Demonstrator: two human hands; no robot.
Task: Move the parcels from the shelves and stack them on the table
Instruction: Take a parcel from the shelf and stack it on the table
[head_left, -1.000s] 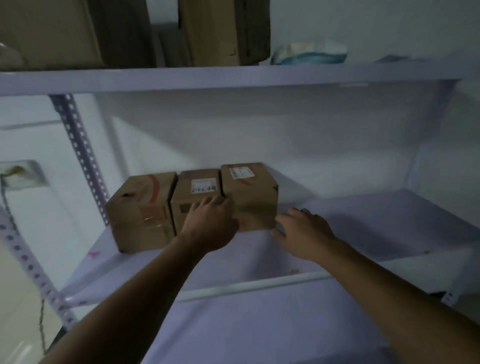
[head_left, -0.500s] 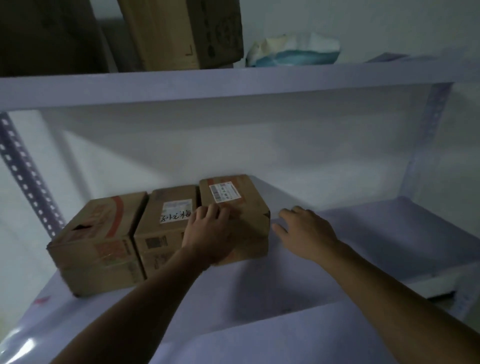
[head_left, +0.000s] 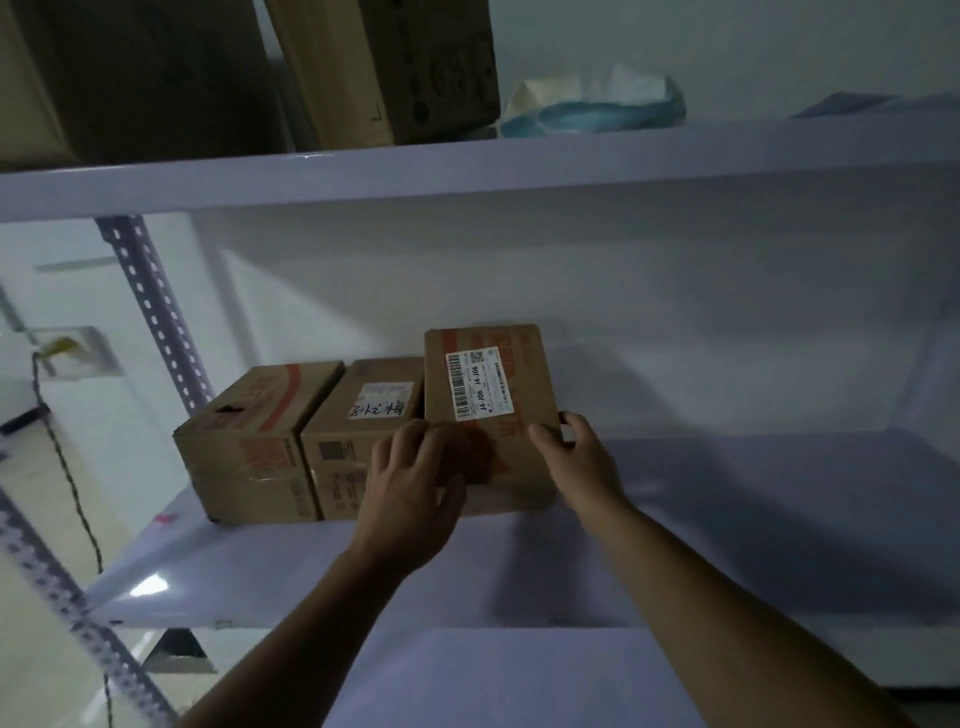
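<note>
Three brown cardboard parcels stand in a row on the white shelf (head_left: 727, 493). The right parcel (head_left: 488, 384), with a barcode label on top, is tipped up toward me above its neighbours. My left hand (head_left: 415, 493) holds its near left corner, and my right hand (head_left: 576, 457) grips its right edge with the fingers curled round it. The middle parcel (head_left: 363, 415) bears a handwritten label. Red tape marks the left parcel (head_left: 249, 436).
The upper shelf (head_left: 467, 171) carries larger cardboard boxes (head_left: 384, 67) and a white and blue bundle (head_left: 592, 104). A perforated steel post (head_left: 156, 312) stands left of the parcels. A cable (head_left: 67, 467) hangs at far left. A white surface (head_left: 493, 675) lies below my arms.
Both hands closed onto the right parcel; the right hand moved from the bare shelf to its right edge. The parcel has tipped up. The view shifted closer.
</note>
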